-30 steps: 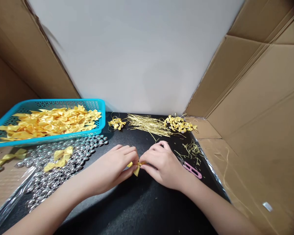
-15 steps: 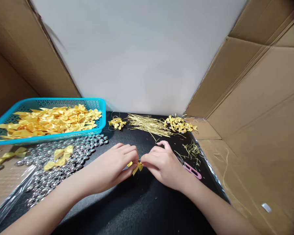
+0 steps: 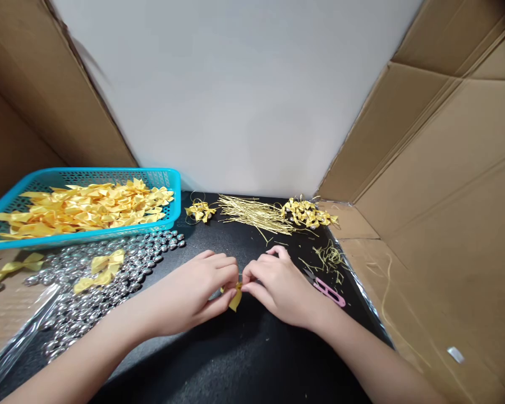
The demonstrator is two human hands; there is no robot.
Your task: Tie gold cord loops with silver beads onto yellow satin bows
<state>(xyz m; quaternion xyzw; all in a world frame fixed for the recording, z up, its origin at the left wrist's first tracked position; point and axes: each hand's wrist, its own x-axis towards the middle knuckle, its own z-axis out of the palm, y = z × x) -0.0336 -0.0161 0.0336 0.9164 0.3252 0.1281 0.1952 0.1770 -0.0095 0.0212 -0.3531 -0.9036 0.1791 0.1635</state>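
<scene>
Between my hands, above the black work surface, is a yellow ribbon bow, partly hidden by fingers. My left hand is closed in a pinch on it. My right hand meets it from the other side, thumb and forefinger pinched together at the bow's edge. What those right fingertips hold is too small and covered to make out; a thin strand seems to show between the hands. Just right of my right hand lies a pair of pink-handled thread snips.
A blue basket of yellow bows stands at the left, with many silver beads before it. At the back lie gold cords between a small bow cluster and a larger one. Cord scraps lie right. Cardboard walls enclose the sides.
The fingers of both hands have shifted slightly around the bow, and my right fingertips are more tightly pinched. The bow has turned, its tail hanging lower. Other things stay put.
</scene>
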